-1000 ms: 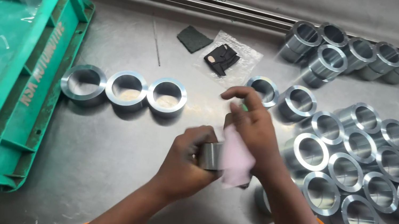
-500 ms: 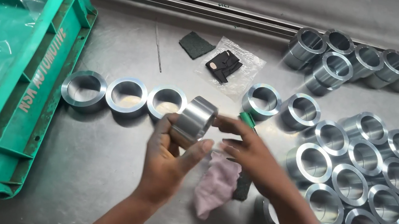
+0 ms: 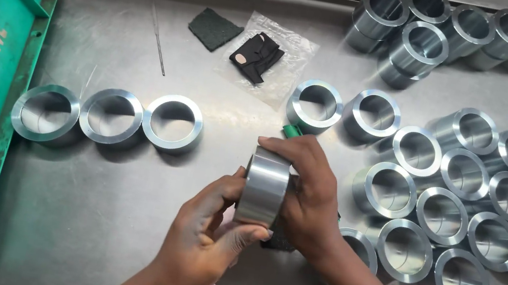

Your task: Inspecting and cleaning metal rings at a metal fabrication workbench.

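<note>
Both hands grip one steel ring (image 3: 263,187) on its side above near-centre table (image 3: 92,205): left hand (image 3: 203,240) cups from below, right hand (image 3: 304,192) wraps its right side (dark pad underneath). Three rings (image 3: 108,117) lie left.

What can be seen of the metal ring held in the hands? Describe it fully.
The metal ring is a short, wide sleeve of bright, smooth silvery metal, turned on edge so its curved outer wall faces the camera and its bore is hidden. It is held just above the steel table, apart from the other rings. The left hand grips it from below with thumb and fingers, and the right hand wraps over its top and right side.
</note>
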